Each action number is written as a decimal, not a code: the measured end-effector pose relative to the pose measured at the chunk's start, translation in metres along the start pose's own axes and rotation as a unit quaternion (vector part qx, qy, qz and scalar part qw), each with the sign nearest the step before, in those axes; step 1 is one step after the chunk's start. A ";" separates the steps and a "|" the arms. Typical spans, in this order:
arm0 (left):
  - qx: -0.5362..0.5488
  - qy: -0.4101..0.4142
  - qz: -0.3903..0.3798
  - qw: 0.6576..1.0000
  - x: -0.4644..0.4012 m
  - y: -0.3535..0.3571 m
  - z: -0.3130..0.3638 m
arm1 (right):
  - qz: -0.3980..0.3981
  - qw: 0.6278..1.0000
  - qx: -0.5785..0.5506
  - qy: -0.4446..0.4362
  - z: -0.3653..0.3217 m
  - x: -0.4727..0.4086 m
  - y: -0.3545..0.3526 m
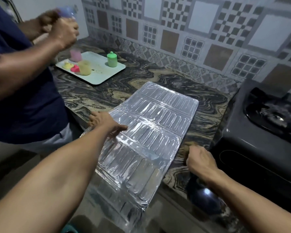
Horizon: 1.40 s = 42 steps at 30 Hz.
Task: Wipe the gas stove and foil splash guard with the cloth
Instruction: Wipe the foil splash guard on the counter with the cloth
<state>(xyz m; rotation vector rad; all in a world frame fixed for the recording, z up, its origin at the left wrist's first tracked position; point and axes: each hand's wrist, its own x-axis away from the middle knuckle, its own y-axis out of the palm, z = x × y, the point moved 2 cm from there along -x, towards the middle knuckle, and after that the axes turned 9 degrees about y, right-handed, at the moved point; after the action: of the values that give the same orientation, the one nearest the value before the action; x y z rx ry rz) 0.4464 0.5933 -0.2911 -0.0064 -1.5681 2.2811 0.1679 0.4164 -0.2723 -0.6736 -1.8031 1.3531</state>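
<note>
Foil splash guard (146, 132), a silvery embossed sheet folded in ribbed panels, lies flat on the marbled stone bench (141, 73) in the middle of my view, its near end hanging off the bench edge towards six o'clock. I judge it very light, thin and springy: it will slide or lift under a wipe, crease if pinched hard, and its edges may be sharp. The folds between panels look like the weak lines.

My left hand (106, 121) rests on the guard's edge at nine o'clock, fingers spread and released, pressing it down. That seems the right way to hold it, flat palm on a panel rather than a pinch at the rim. My right hand (200, 160) sits on the bench just beside the guard's edge at four o'clock, fingers curled under; whether they are grasping a cloth I cannot tell, since no cloth shows clearly.

At three o'clock stands the black gas stove (259, 132), heavy and rigid by its look, needing no steadying. At eleven o'clock a pale green tray (107, 76) carries small plastic cups, among them a green lidded one (112, 59). A second person in a dark blue shirt (23, 98) stands at nine to ten o'clock, hands busy with something blurred.
</note>
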 end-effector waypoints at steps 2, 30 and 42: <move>0.003 0.003 0.004 1.000 -0.003 -0.008 0.006 | 0.019 0.999 -0.024 0.011 0.002 -0.003 0.001; -0.120 0.013 0.110 0.987 -0.012 -0.036 0.040 | -0.087 0.991 0.076 -0.068 0.015 -0.015 0.010; 0.039 0.137 0.126 0.982 0.022 -0.143 0.119 | 0.103 0.980 -0.028 -0.169 -0.064 -0.056 -0.146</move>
<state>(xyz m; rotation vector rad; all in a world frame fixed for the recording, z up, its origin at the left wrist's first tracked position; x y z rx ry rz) 0.4440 0.5376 -0.1122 -0.5029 -1.4012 2.4033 0.2574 0.3648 -0.1386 -0.7081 -2.0897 1.6394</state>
